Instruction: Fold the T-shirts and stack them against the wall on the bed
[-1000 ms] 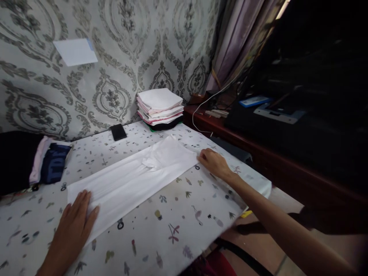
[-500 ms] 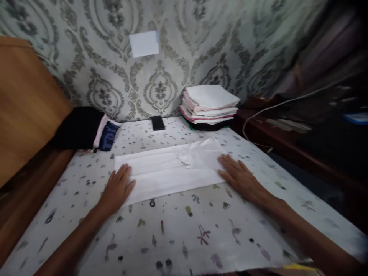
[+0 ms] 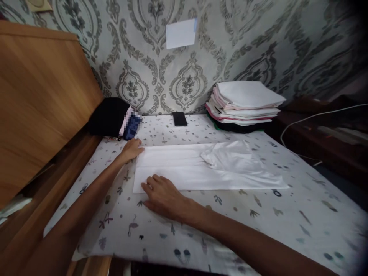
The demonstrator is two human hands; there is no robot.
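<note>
A white shirt (image 3: 178, 178), folded into a long strip, lies across the patterned bedsheet. Its left part is fairly smooth, while loose cloth is bunched toward its right end. At the far left corner of the strip, my left hand (image 3: 131, 150) has its thumb and fingers closed on the edge. Over the near left corner is my right hand (image 3: 162, 195), its fingers bent and apart, with the thumb just off the near edge. The cloth under the right palm is hidden.
A stack of folded clothes (image 3: 247, 103) stands at the back right against the wall. A black phone (image 3: 179, 119) lies at the back middle. Dark folded clothes (image 3: 109, 117) rest beside a wooden panel (image 3: 43, 92) on the left. A white cable (image 3: 304, 119) hangs at the right.
My right hand has come from the shirt's right end to its near left corner. My left hand has moved to the far left corner. The view has shifted left.
</note>
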